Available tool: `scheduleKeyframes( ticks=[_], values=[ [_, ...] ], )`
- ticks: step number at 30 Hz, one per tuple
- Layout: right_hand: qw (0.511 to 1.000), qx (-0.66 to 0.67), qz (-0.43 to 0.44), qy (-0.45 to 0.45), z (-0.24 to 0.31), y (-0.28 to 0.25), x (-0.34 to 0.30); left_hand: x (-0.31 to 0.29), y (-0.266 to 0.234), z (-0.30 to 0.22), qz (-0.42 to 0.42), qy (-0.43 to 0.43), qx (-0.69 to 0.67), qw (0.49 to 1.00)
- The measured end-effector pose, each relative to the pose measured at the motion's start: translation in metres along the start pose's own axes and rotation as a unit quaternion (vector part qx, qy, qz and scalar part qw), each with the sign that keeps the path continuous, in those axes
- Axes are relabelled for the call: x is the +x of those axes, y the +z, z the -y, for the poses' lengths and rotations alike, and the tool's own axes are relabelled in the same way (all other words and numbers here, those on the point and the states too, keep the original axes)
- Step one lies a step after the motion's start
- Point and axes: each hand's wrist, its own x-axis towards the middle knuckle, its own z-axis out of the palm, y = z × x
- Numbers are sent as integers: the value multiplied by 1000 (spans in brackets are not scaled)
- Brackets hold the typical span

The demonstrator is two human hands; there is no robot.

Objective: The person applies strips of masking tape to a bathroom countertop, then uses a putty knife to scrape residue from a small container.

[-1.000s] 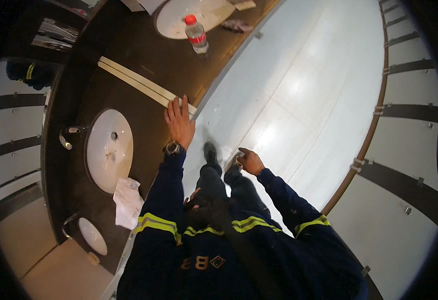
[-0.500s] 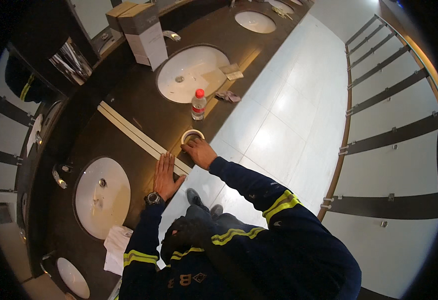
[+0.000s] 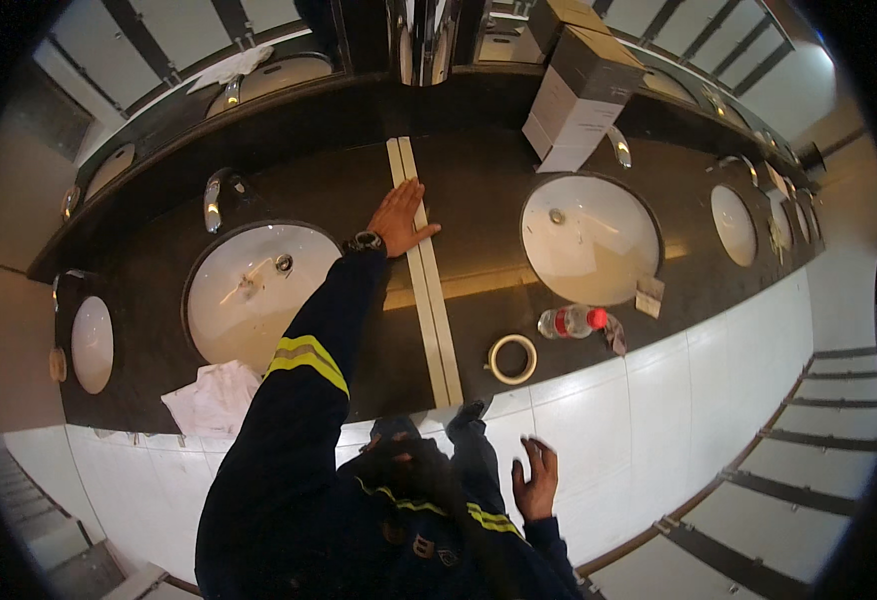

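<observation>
Two long pale strips [image 3: 433, 315] lie side by side across the dark counter, from near its back to the front edge. My left hand [image 3: 399, 217] lies flat on their upper part, fingers stretched and thumb out to the right. Clear of the counter's front edge, my right hand [image 3: 536, 482] is raised over the floor, its fingers loosely bent and apart, with nothing seen in it. A roll of tape [image 3: 512, 379] rests near the front edge, right of the strips. Beside it a clear bottle with a red cap [image 3: 567, 321] appears on its side.
White basins [image 3: 249, 330] are set into the counter [image 3: 359, 395] on both sides, with taps [image 3: 215, 200] behind. A tall carton [image 3: 584, 95] stands at the back right. White cloth [image 3: 214, 402] hangs at the front left; a dark rag [image 3: 615, 335] lies by the bottle.
My right hand has left the tape roll and drawn back off the counter. My left hand has slid along the strips toward the back. The view has turned to face the counter.
</observation>
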Motion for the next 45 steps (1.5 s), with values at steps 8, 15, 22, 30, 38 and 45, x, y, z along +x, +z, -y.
scheduleKeyframes(
  ticks=[8,15,22,30,38,45],
  values=[
    [993,28,106,33,-160,-20,0,93,-30,49,-29,-110,-1,994],
    [964,7,266,-25,-236,-57,44,-40,-43,-52,-290,-97,-138,942],
    [818,-87,552,-133,-261,-67,74,-501,0,-257,-119,-461,-152,866],
    [747,-183,622,-148,-315,6,-1,-826,106,-535,281,-400,-498,716],
    [753,-170,632,-76,-254,7,-124,-918,95,-546,129,-562,-528,623],
    [695,-193,693,9,-262,-45,-194,-920,140,-479,49,-607,-572,550]
  ],
)
